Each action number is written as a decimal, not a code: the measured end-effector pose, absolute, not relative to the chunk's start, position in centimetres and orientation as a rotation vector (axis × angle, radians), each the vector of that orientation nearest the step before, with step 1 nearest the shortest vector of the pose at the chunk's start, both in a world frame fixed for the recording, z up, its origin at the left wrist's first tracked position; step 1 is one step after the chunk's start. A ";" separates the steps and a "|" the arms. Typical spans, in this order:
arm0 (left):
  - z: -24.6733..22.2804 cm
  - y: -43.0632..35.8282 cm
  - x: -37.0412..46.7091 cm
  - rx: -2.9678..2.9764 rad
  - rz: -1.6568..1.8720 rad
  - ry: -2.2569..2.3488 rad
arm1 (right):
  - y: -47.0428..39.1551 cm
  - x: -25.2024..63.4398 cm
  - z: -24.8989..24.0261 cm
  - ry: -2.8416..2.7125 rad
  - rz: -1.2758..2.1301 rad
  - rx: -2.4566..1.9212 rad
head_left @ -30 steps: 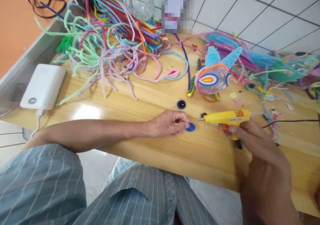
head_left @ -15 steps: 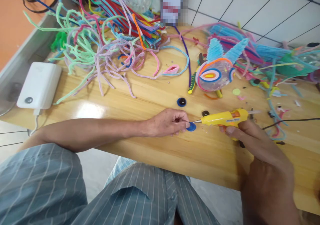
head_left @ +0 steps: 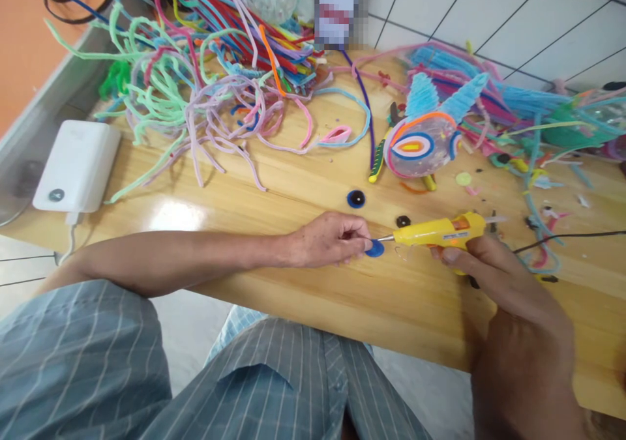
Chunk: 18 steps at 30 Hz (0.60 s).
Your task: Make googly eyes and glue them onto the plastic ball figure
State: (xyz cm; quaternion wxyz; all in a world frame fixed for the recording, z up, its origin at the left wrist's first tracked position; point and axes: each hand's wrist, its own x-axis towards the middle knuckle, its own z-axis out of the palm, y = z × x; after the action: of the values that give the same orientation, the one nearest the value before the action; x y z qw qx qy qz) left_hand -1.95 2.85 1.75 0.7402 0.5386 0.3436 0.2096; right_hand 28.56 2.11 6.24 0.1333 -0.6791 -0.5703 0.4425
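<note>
My left hand (head_left: 335, 239) pinches the edge of a small blue disc (head_left: 375, 249) just above the wooden table. My right hand (head_left: 482, 257) is wrapped round the grip of a yellow glue gun (head_left: 435, 231), whose metal nozzle points left and meets the disc's upper edge by my left fingertips. Above them lies a blue disc with a black dome (head_left: 357, 199), and a small dark round piece (head_left: 403, 221) sits near the gun's barrel. Farther back stands a clear ball-like figure (head_left: 423, 146) with light-blue fuzzy ears and a ringed eye; green-and-yellow-handled pliers (head_left: 376, 160) lie partly behind it.
Tangled pipe cleaners (head_left: 195, 101) fill the back left. More blue and pink bundles (head_left: 460, 78) lie along the tiled wall. A white power bank (head_left: 77, 166) with a cable sits at the left. The gun's black cord (head_left: 577, 234) runs right past scraps.
</note>
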 end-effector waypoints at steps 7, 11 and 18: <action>1.8 2.8 -2.0 1.196 0.468 0.735 | 2.0 28.8 6.4 -1.612 1.299 -1.980; 1.6 2.8 -2.1 1.207 0.473 0.727 | 2.0 28.6 6.6 -1.629 1.296 -1.973; 1.6 2.8 -2.1 1.229 0.460 0.735 | 2.0 28.4 6.6 -1.649 1.284 -1.984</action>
State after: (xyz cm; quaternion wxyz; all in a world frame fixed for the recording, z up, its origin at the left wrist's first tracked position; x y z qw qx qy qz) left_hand -2.09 2.85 1.65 0.7302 0.5583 0.3339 0.2088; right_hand 28.43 2.00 6.57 0.1296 -0.6828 -0.5674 0.4417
